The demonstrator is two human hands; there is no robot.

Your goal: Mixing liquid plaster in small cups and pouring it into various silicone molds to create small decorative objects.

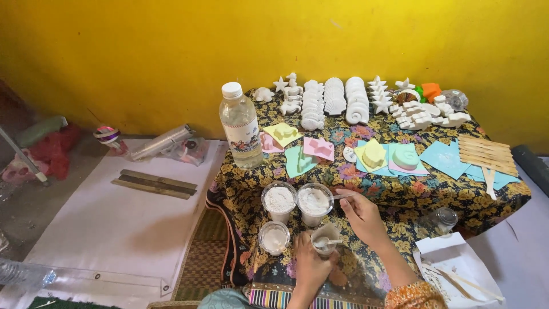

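Observation:
My left hand (309, 260) grips a small clear cup (326, 234) with a white spoon (327, 242) resting in it. My right hand (361, 214) holds a thin white stick whose tip reaches the rim of a cup of white powder (314, 201). Another powder cup (279, 199) stands to its left, and a third cup (274, 237) sits closer to me. All rest on a low table covered in floral cloth (400, 191).
A water bottle (241, 127) stands at the table's left. Pastel moulds (318, 149) lie mid-table, rows of white plaster shapes (334, 100) at the back, wooden sticks (487, 153) at right. A white sheet (114, 217) with two flat bars covers the floor at left.

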